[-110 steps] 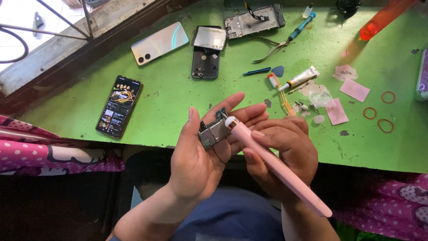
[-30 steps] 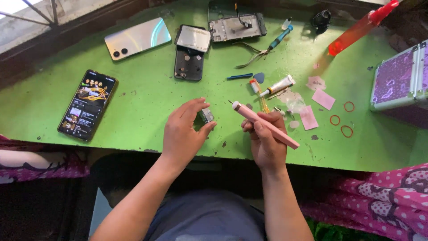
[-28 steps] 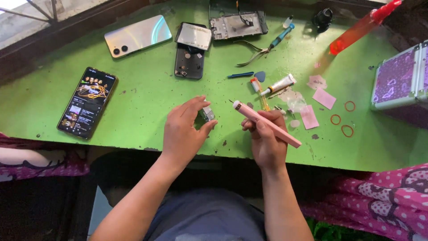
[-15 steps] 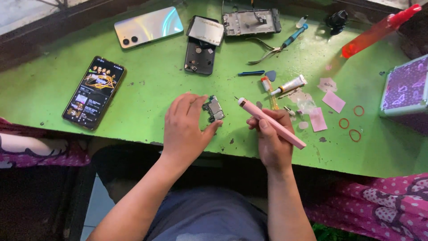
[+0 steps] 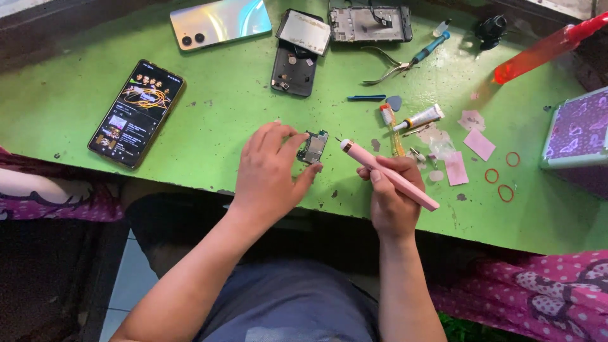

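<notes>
Circuit board pinned, pink driver poised

Fingers of the left hand [image 5: 269, 171] curl over a small green-and-silver phone circuit board [image 5: 313, 147], thumb and fingertips pinching its left edge and holding it flat on the scuffed green tabletop [image 5: 209, 120]. The right hand [image 5: 391, 196] is closed in a pen grip around a slim pink electric screwdriver [image 5: 387, 174], whose tip points left at the board and sits just beside it, not clearly touching.

This looks like the screw or connector stage of work on the board; the next move would call for a steady tip set square on a tiny fastener while the left hand stops the board sliding.

Just right of the driver lie a small white glue tube [image 5: 419, 118], pink adhesive pads [image 5: 479, 144] and red rubber rings [image 5: 498, 183]. Farther off rest an opened dark phone body [image 5: 292, 68], a bare phone frame [image 5: 370, 24], thin pliers [image 5: 387, 69] and a blue pry tool [image 5: 367, 97]. Far left, an iridescent phone back [image 5: 220, 22]; nearer, a black phone with lit screen [image 5: 137, 113].
</notes>
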